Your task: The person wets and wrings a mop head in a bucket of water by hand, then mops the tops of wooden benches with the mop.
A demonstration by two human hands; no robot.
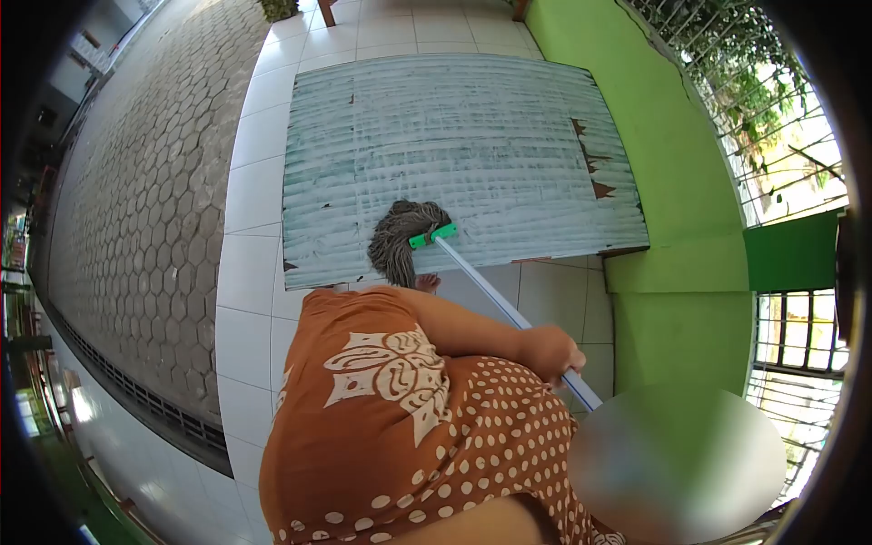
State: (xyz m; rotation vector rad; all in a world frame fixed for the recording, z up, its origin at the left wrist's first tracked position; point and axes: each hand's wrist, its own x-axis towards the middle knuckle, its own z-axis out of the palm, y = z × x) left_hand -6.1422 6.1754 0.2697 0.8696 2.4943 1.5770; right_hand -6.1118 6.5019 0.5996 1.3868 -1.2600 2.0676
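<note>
My left hand (548, 352) is closed around the pale handle of a mop (490, 291), over the dotted part of an orange-brown garment (363, 400). The handle slants from the lower right up to a green clamp (432, 236). Grey-brown mop strands (396, 243) lie on the near edge of a weathered, pale blue-green slatted surface (436, 145). Part of a forearm (454, 525) shows at the bottom edge, but my right hand is not visible. The handle's far end is hidden by a blurred oval area.
A green wall (677, 336) with barred windows (799, 345) stands on the right. White floor tiles (250, 195) border the slatted surface, with hexagonal paving (154, 227) farther left. Several brown patches mark the surface's right side. Wooden legs (327, 13) show at the top.
</note>
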